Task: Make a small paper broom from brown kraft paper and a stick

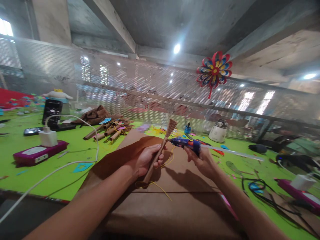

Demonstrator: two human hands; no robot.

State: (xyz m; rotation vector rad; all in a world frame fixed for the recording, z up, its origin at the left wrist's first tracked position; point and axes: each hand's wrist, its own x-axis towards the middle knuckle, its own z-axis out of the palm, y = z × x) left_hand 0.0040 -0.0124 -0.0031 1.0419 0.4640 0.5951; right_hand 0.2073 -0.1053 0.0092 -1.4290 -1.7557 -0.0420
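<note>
I see the L hand (147, 161) wrapped round a rolled brown paper stick (157, 156), long axis running 7 to 1 o'clock w/ fringed end up, and the R hand (202, 160) closed on the glue gun (186, 143), nozzle pointing 9 o'clock, just beside the fringe.

The room was fairly bright, lit by round ceiling lamps (176, 48) overhead and daylight from a window (5, 28) at far left. Haze and glare washed out the mesh screen (140, 83) behind. Soft shadows fell on the brown paper (185, 203). Edges bowed with wide-angle stretch, and the forearms blurred near the bottom.
</note>
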